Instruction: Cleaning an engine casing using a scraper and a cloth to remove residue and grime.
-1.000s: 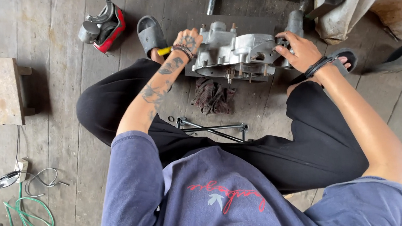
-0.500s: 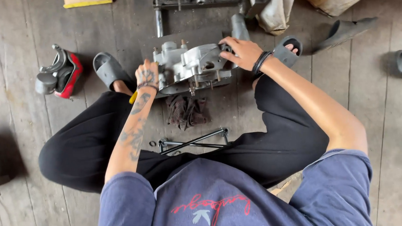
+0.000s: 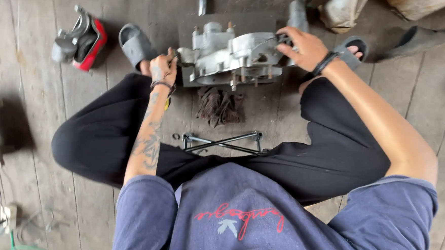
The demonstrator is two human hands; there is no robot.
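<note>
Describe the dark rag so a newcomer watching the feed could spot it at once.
Start at the grey metal engine casing on the plank floor, gripped by the left hand and right hand. Just below it, between the person's knees, lies the rag: crumpled, dark brown cloth, unlike the crossed metal wrench nearer the body.

Site: you are in an informal repair workshop, working seated on the floor | Evidence: worn grey plank floor (image 3: 29, 39); bare metal engine casing (image 3: 231, 57) in front of you; cross wrench (image 3: 224, 142) and oily rag (image 3: 218, 105) beside it; red-and-grey power tool (image 3: 80, 39) lying loose.
</note>
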